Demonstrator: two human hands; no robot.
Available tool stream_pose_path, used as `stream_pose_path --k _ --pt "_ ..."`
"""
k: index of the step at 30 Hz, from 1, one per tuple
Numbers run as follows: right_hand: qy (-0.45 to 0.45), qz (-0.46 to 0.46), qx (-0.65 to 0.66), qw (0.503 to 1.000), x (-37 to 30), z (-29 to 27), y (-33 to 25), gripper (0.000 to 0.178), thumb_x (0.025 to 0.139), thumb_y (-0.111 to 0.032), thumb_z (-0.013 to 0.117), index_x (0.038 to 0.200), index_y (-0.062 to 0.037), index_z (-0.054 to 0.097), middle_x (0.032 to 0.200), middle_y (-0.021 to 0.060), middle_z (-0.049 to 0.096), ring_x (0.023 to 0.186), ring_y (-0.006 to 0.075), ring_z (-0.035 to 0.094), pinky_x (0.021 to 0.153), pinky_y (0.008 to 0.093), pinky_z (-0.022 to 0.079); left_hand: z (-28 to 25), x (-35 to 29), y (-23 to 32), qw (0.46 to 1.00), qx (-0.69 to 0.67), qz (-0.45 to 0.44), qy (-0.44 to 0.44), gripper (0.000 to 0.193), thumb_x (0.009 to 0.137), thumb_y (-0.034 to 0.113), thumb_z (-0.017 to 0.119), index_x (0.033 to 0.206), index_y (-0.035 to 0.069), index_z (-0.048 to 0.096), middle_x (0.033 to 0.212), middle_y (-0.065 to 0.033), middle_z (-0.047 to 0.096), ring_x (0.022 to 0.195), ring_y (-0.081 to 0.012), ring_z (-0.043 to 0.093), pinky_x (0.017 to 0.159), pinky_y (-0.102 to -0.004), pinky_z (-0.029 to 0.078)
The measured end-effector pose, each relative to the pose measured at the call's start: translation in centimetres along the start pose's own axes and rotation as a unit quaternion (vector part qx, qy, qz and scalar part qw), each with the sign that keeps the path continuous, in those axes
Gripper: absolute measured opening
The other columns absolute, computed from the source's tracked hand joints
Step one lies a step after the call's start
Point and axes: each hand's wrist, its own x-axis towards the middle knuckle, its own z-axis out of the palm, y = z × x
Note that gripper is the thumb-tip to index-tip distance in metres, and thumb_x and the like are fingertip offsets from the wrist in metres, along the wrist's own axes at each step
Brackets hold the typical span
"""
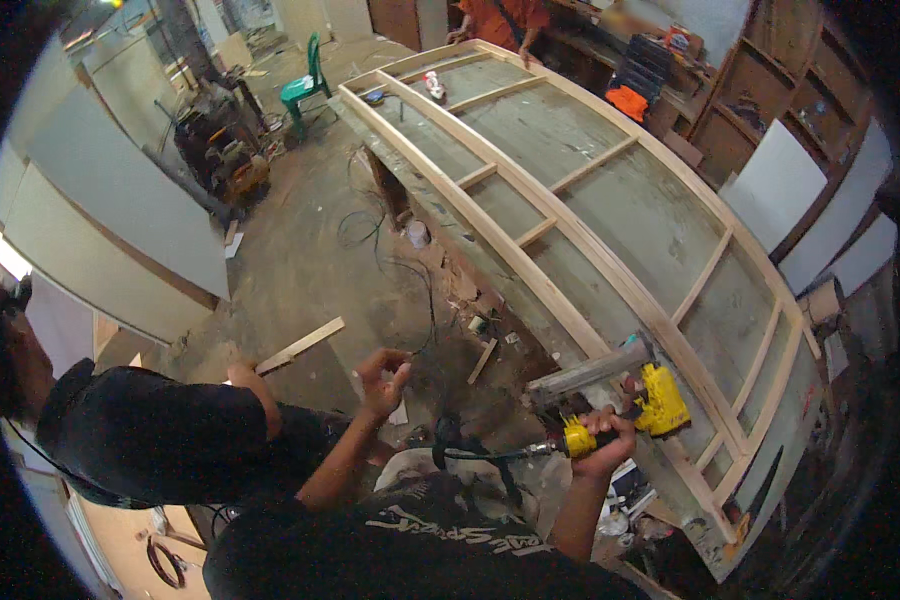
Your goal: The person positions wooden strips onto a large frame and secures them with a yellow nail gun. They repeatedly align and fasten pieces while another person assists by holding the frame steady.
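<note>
"Nailer (662,402), yellow and grey: where do you have it?"

"In the person's right hand (604,442), at the lower right of my view. The fingers are wrapped around its grip, and a dark hose (490,456) runs off leftward from the handle end."

"Is it touching the frame (607,268)?"

"I cannot tell from here. It overlaps the near rail in my view (this fisheye flattens depth badly), with the long grey magazine lying across that side."

"And the left hand (382,383)?"

"Raised left of the nailer, well apart from it, fingers half curled toward the thumb. I cannot tell whether anything small sits between the tips."

"What's around them?"

"The pale wooden frame lies flat along the worktable (620,215), its crosspieces set between long rails. I have a co-worker in orange (502,20) at the far end, another in black (160,430) close by on the left, and a green chair (308,90) beyond the open floor."
</note>
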Motion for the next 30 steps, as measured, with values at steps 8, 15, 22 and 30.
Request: stream_pose_path --k 8,15,22,30 --pt "-0.011 0.122 -0.047 0.991 8.0 5.0 6.3 0.014 0.074 -0.017 0.055 0.066 -0.0103 0.046 0.064 0.0040 0.046 0.058 0.0198 0.046 0.077 0.0369 0.045 2.4 2.6 -0.2 0.998 -0.021 -0.007 -0.061 0.018 0.087 0.018 0.070 0.090 0.001 0.070 0.079 -0.0096 0.069 0.070 -0.0165 0.067 0.066 -0.0302 0.052" --pt "-0.081 0.102 -0.106 0.986 16.6 12.9 15.1 0.066 0.079 -0.012 0.053 0.142 -0.0155 0.034 0.065 0.0015 0.045 0.058 0.0159 0.046 0.072 0.0368 0.048 -1.4 10.8 -1.9 0.995 -0.024 -0.019 -0.098 0.018 0.086 0.018 0.072 0.092 0.001 0.071 0.084 -0.0112 0.073 0.070 -0.0179 0.068 0.068 -0.0305 0.053" --pt "-0.115 0.110 -0.199 0.967 25.1 25.8 28.3 0.081 0.076 -0.006 0.053 0.153 -0.0080 0.028 0.068 0.0031 0.046 0.060 0.0169 0.051 0.069 0.0358 0.049 -8.8 27.4 -11.7 0.987 -0.072 -0.072 0.123 0.020 0.091 0.018 0.066 0.096 -0.001 0.070 0.082 -0.0095 0.071 0.072 -0.0160 0.066 0.069 -0.0295 0.052" --pt "-0.209 0.183 -0.188 0.942 32.0 40.3 44.9 0.012 0.076 -0.015 0.053 0.080 -0.0038 0.055 0.065 0.0054 0.048 0.061 0.0199 0.053 0.073 0.0384 0.047 -17.7 38.9 -23.2 0.938 -0.110 -0.113 0.307 0.030 0.095 0.027 0.064 0.100 -0.003 0.065 0.083 -0.0075 0.065 0.078 -0.0140 0.061 0.071 -0.0306 0.050"
